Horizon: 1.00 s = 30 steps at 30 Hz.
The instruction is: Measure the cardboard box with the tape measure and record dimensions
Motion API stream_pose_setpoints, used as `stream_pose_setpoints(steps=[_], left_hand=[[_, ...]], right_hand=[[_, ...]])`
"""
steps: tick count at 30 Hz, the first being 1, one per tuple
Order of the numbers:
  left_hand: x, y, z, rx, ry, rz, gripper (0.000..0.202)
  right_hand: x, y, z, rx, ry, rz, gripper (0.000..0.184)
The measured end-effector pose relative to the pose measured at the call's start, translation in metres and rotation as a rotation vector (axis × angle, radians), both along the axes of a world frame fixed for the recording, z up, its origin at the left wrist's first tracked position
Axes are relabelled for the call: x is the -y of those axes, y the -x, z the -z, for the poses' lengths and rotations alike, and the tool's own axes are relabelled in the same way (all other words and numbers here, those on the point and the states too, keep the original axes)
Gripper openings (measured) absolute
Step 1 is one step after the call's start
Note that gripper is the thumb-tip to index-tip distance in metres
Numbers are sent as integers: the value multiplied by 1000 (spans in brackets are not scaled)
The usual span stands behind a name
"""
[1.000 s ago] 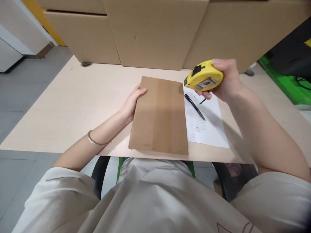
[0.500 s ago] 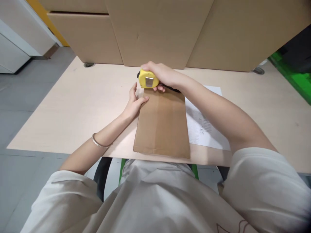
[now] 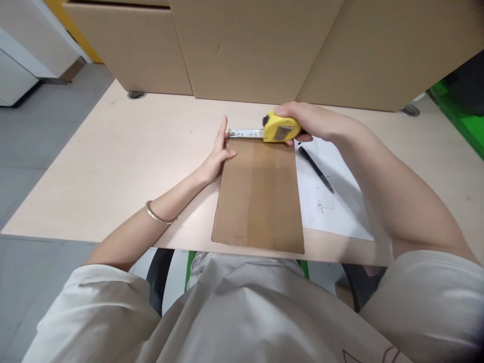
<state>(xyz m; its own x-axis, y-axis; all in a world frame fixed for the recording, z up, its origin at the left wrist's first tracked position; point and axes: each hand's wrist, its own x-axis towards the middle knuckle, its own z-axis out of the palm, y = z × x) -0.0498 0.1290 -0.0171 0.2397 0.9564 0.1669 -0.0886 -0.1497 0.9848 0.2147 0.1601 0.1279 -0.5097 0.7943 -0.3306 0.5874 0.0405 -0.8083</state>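
A flat brown cardboard piece [image 3: 259, 194] lies on the light wooden desk [image 3: 124, 156] in front of me. My right hand [image 3: 306, 121] grips a yellow tape measure [image 3: 280, 129] at the cardboard's far edge. Its blade [image 3: 245, 133] runs out leftward along that edge. My left hand [image 3: 218, 154] rests at the cardboard's far left corner, its fingers pinning the blade's end hook there.
A white printed sheet [image 3: 333, 201] lies right of the cardboard with a black pen [image 3: 316, 169] on it. Large cardboard boxes [image 3: 242, 45] stand along the desk's back. Green object [image 3: 459, 113] at far right; grey floor on the left.
My right hand brought the tape measure from the right to the cardboard's far left corner, then pulled the case rightward, drawing the blade out. My left hand now holds the blade's end.
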Motion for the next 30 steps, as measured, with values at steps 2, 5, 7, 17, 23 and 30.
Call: stream_pose_setpoints(steps=[2,5,7,17,23,30], left_hand=[[1,0,-3,-38,-41,-14,100],[2,1,-9,-123,-55,-55,94],[4,2,-12,-161,-51,-61,91],[11,5,-19,-155,-13,-72,83],[9,7,-16,-130,-12,-54,86],[7,-1,-4,-33,32,-8,105]], right_hand=[[7,-27,1,13,-59,16,29],[18,-57,6,22,-41,91,37],[23,-66,10,15,-19,133,43],[18,-61,19,-34,-5,172,42],[20,-64,16,-6,-13,139,38],[17,-52,-8,-8,-107,103,36]])
